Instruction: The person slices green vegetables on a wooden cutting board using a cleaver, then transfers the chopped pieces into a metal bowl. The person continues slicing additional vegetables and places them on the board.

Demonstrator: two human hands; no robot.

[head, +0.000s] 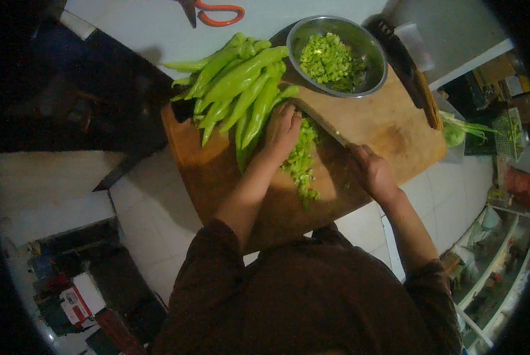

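My right hand (374, 171) grips the handle of a kitchen knife (320, 120), its blade slanting up and left across a wooden cutting board (265, 208). Close to the blade's far end, my left hand (285, 131) rests with bent fingers; whatever lies under them is hidden. Chopped green pepper (305, 166) spreads in a strip between my hands, running towards me. Left of my left hand is a heap of whole long green peppers (243, 88), some hanging over the board's edge. A metal bowl (380, 86) at the board's back holds chopped green pieces (327, 57).
Orange-handled scissors (220, 15) lie on the pale surface behind the peppers. A dark long object (398, 57) stands beside the bowl. Green vegetables (453, 133) in a plastic bag sit past the right edge. Shelving (491, 284) stands at lower right, boxes (78, 301) at lower left.
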